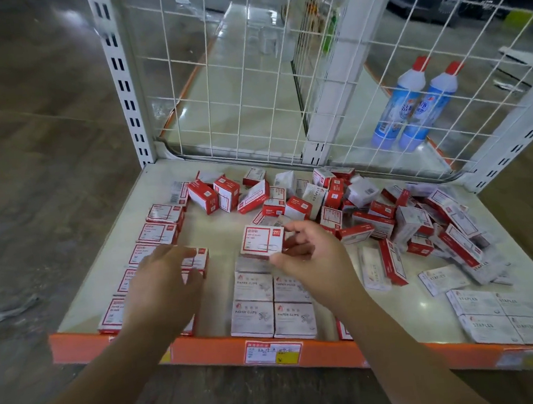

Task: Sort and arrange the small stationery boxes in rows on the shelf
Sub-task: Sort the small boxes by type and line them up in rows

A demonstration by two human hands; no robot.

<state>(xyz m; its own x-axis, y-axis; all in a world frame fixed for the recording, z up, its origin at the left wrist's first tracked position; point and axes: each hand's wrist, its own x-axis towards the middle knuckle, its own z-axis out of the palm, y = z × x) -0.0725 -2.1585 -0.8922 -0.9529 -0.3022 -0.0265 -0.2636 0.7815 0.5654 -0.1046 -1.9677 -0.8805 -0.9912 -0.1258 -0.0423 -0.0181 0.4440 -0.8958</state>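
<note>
Right hand (pixel 309 256) pinches a red-and-white box (pixel 262 239) just above the paper-clip rows (pixel 270 302) on the shelf (pixel 208 350). Left hand (pixel 165 276) curls round a box (pixel 199 257) in the left rows; a loose pile (pixel 373 211) sits behind.

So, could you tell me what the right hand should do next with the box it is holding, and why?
Probably set it down. The right hand pinches a red-framed box just above the far end of the paper clips rows, where a gap looks free, while the loose pile waits.
</note>
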